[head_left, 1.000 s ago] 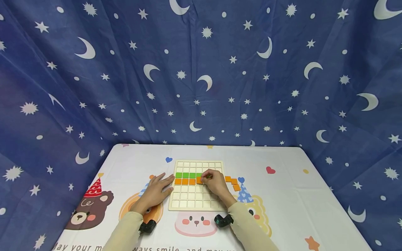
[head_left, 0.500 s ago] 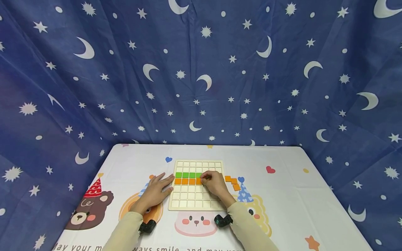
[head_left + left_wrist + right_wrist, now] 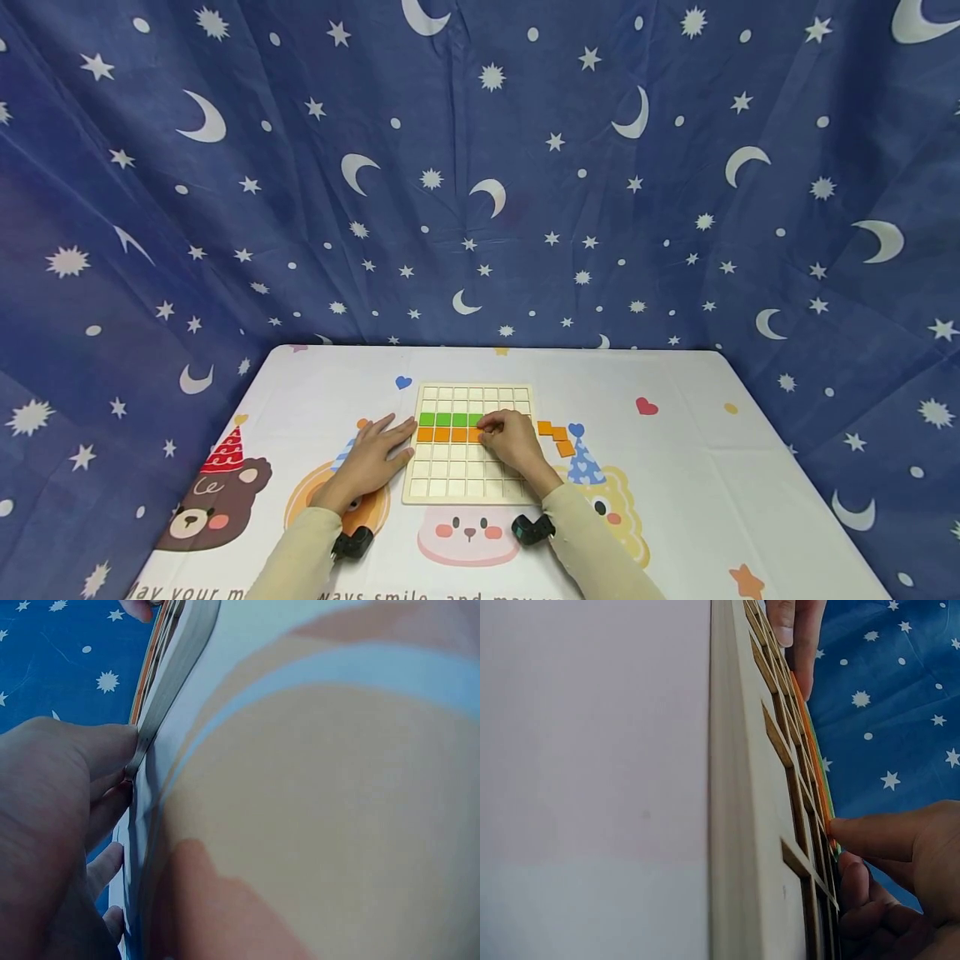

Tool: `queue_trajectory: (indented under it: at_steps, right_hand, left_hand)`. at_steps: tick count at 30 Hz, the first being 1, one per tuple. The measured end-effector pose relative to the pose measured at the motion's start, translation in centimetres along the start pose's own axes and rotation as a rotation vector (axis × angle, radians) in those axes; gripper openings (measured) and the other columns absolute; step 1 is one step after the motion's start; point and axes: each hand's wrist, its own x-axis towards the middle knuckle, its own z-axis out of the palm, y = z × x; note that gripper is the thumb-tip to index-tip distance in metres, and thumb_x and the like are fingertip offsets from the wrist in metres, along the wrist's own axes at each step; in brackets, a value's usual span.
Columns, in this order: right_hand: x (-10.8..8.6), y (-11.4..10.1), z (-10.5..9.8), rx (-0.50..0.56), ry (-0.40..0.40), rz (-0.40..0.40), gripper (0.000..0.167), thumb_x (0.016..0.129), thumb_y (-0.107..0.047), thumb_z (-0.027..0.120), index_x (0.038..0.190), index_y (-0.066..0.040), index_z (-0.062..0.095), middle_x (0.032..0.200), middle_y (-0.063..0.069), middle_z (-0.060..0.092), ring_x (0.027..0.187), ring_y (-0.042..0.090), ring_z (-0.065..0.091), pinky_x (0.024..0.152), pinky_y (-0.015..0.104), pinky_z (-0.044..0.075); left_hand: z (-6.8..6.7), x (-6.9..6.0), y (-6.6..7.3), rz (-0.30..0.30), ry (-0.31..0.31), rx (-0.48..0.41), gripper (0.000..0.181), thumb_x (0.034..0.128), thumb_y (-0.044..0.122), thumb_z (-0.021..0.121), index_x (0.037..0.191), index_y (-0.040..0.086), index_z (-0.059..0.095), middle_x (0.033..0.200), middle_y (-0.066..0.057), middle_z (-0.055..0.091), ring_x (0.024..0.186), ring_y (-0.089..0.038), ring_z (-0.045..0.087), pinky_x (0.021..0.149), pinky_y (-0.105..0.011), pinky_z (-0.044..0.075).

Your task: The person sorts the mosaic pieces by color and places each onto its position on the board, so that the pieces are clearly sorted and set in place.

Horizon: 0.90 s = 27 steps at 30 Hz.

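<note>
A square wooden grid board (image 3: 471, 492) lies on the table with a row of green tiles (image 3: 444, 419) and, just below it, a row of orange tiles (image 3: 442, 434). My left hand (image 3: 369, 458) rests spread at the board's left side; in the left wrist view its thumb (image 3: 112, 746) touches the board's edge. My right hand (image 3: 516, 442) is over the board, thumb and curled fingers at the right end of the orange row. In the right wrist view the thumb (image 3: 874, 834) touches the orange tile there. The right hand hides the squares beneath it.
Several loose orange tiles (image 3: 559, 434) lie on the table right of the board. A white cartoon tablecloth (image 3: 675, 483) covers the table. Behind it hangs a blue curtain (image 3: 525, 275) with moons and stars.
The orange tile under my right fingertips has settled from a slight tilt into line with its row. My right hand has shifted a little; the left hand has stayed put.
</note>
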Motion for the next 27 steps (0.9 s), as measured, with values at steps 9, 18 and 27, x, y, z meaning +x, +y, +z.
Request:
queue_trajectory:
  at_steps: [9, 18, 27]
  right_hand:
    - [-0.3, -0.2, -0.3, 0.061, -0.005, 0.022, 0.013, 0.083, -0.006, 0.075, 0.096, -0.009, 0.074, 0.078, 0.0, 0.066, 0.064, 0.01, 0.053, 0.059, 0.021, 0.046]
    - [-1.1, -0.5, -1.8, 0.115, -0.019, 0.021, 0.011, 0.087, -0.011, 0.073, 0.098, -0.011, 0.074, 0.084, 0.002, 0.066, 0.066, 0.013, 0.054, 0.053, 0.024, 0.048]
    - [-1.3, -0.5, -3.4, 0.11, -0.009, -0.011, 0.012, 0.086, -0.01, 0.073, 0.099, -0.009, 0.074, 0.086, 0.003, 0.069, 0.067, 0.01, 0.057, 0.055, 0.022, 0.049]
  left_hand:
    - [0.0, 0.0, 0.0, 0.009, -0.002, -0.008, 0.052, 0.0978, 0.028, 0.06, 0.146, 0.013, 0.048, 0.154, -0.004, 0.045, 0.149, -0.038, 0.025, 0.121, -0.063, 0.008]
    - [0.1, 0.0, -0.1, 0.008, -0.011, -0.009, 0.052, 0.0983, 0.029, 0.059, 0.147, 0.013, 0.048, 0.154, -0.002, 0.044, 0.149, -0.037, 0.025, 0.121, -0.063, 0.007]
    - [0.2, 0.1, -0.3, 0.016, 0.0, -0.006, 0.052, 0.098, 0.029, 0.06, 0.146, 0.014, 0.048, 0.154, -0.003, 0.044, 0.149, -0.037, 0.025, 0.121, -0.063, 0.008]
